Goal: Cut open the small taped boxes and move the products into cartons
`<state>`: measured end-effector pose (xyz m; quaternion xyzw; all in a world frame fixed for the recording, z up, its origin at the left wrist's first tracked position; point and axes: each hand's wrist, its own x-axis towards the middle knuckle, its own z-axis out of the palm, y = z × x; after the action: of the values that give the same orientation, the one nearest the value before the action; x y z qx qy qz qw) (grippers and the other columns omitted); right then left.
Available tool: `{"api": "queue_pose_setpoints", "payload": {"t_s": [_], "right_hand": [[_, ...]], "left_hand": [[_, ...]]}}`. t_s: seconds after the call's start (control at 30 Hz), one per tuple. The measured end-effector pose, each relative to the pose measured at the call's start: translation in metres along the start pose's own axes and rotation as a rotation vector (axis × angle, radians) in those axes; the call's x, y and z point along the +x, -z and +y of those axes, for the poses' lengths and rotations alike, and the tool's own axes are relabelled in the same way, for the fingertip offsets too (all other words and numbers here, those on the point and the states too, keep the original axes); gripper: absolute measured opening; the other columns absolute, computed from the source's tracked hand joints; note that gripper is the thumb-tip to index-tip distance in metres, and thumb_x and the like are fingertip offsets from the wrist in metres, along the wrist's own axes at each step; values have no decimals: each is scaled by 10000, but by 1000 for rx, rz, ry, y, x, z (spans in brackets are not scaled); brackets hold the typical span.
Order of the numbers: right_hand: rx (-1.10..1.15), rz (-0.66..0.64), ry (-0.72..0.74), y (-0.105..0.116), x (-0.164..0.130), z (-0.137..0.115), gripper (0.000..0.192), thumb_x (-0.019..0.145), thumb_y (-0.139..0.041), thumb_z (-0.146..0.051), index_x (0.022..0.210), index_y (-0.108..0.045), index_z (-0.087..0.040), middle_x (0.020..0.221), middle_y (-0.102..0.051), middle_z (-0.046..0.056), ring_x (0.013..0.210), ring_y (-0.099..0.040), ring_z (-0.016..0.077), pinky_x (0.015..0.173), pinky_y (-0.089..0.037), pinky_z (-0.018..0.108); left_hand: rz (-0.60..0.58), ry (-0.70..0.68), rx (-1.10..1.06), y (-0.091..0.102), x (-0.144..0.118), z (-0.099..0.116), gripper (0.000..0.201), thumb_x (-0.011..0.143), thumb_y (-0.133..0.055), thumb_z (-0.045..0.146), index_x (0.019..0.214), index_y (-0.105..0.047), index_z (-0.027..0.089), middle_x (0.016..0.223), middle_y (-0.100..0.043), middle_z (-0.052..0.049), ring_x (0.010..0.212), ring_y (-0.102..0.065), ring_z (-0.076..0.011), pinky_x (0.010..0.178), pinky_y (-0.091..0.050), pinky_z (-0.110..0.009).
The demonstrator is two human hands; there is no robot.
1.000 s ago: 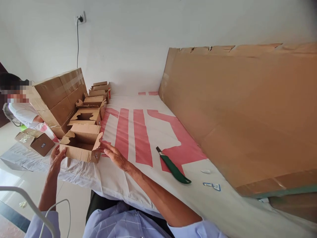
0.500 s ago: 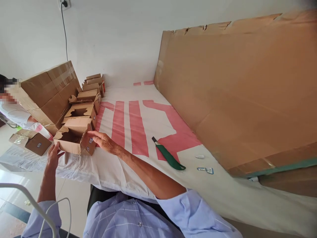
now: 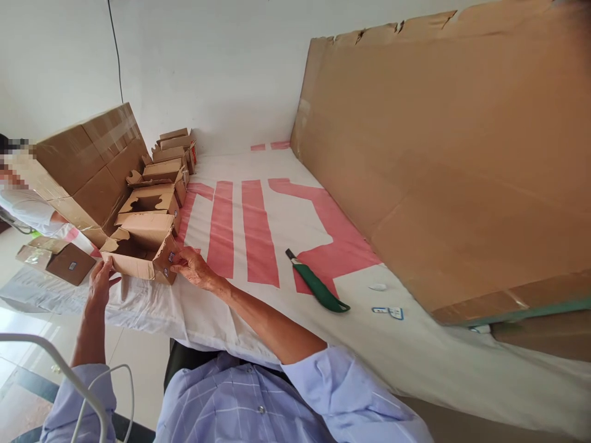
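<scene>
An open cardboard box (image 3: pixel 132 266) stands at the front of a row on the cloth-covered table, its flaps raised at the back and side. Two small white labels show on its right side. My left hand (image 3: pixel 100 283) grips the box's front left corner, thumb on the front wall. With curled fingers, my right hand (image 3: pixel 197 269) holds the box at its labelled right side; its fingertips are partly hidden. Behind it stands another open box (image 3: pixel 152 203), with several more open boxes (image 3: pixel 173 154) farther back. To the left sits a closed small box (image 3: pixel 69 263) with a label.
A large taped carton (image 3: pixel 99 160) stands behind the row, and a person in white (image 3: pixel 28 206) is beyond it. On the table lie a green umbrella-like sleeve (image 3: pixel 318 289), a white piece (image 3: pixel 377 287) and blue-edged tags (image 3: pixel 388 312). A big cardboard sheet (image 3: pixel 438 166) leans on the right.
My right hand has drawn its stretched fingers in from the box's top edge to the labelled side. The view has shifted slightly; my left hand keeps its place at the corner.
</scene>
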<state>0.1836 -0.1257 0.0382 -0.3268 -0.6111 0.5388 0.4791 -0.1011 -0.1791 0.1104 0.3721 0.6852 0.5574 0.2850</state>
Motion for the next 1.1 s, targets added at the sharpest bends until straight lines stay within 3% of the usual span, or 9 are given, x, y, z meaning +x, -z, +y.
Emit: {"api": "queue_pose_setpoints", "payload": {"t_s": [0.17,0.33,0.63,0.77,1.1], "right_hand": [[-18,-13,-3,-10,-4,-1,379,710,-950,-431,781,-681,-174,785,-659,-31,785,-636,152,787,-566,321],[-41,-16,2,-11,-5,0,374,598,-997,-346,767,-695,-206,821,-718,4,802,-656,191,778,-567,345],[-70,-12,82,-15,-15,-3,121,782,-825,-304,786,-750,-210,856,-763,25,884,-713,235,891,-591,401],[-38,-23,85,-15,-14,-2,37,784,-779,-249,765,-764,-221,891,-786,57,922,-733,259,917,-602,421],[118,-16,-54,-4,-24,-4,263,787,-835,-458,738,-730,-223,772,-767,26,774,-720,222,763,-594,370]], "left_hand": [[10,12,7,0,-1,-1,766,547,-852,820,981,-693,210,947,-668,-41,896,-690,-234,672,-577,-305],[-3,9,2,1,-1,-4,735,583,-846,810,975,-693,207,914,-666,-36,897,-703,-246,664,-576,-304],[8,13,-14,1,0,-6,720,555,-867,790,940,-695,207,930,-673,-41,872,-691,-223,632,-578,-278],[3,19,-13,1,0,-5,728,549,-867,792,946,-697,206,931,-677,-40,873,-692,-223,640,-580,-283],[17,12,31,-2,-4,-4,729,593,-827,797,984,-682,198,948,-687,-44,894,-709,-231,644,-580,-282]]}}
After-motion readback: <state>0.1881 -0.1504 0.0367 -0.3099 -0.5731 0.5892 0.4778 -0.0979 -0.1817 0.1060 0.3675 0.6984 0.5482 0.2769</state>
